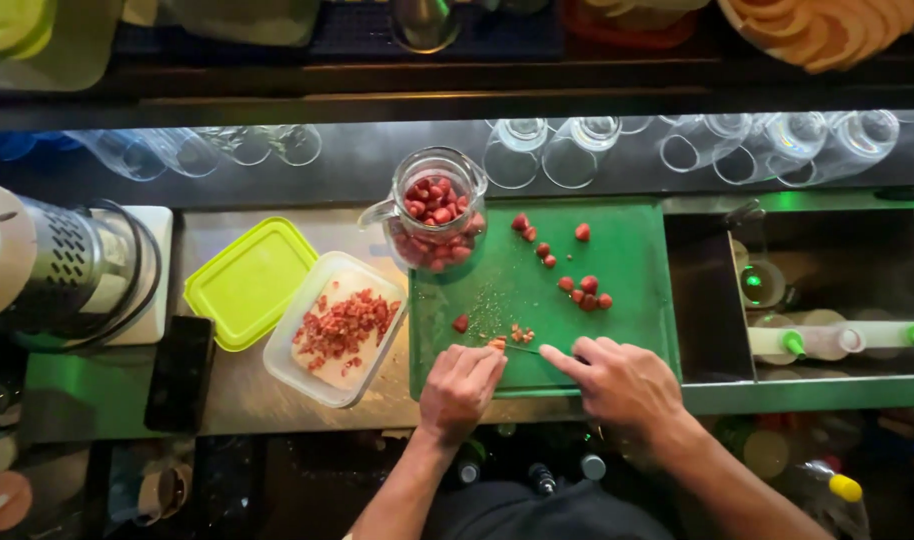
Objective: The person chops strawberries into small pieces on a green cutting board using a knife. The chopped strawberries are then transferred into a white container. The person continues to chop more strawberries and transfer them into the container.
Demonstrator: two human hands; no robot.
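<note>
Hands (537, 385) cut strawberry (498, 343) at cutting board's (637, 270) near edge.

A lime-green lid (249, 281) lies on the steel surface (227, 385) beside a clear plastic tub (335, 328) of red scraps. A black phone (180, 372) sits left of it, near a metal blender base (62, 262). Upturned glasses (567, 150) line the back, and green-tipped squeeze bottles (837, 340) lie in a well at right.
</note>
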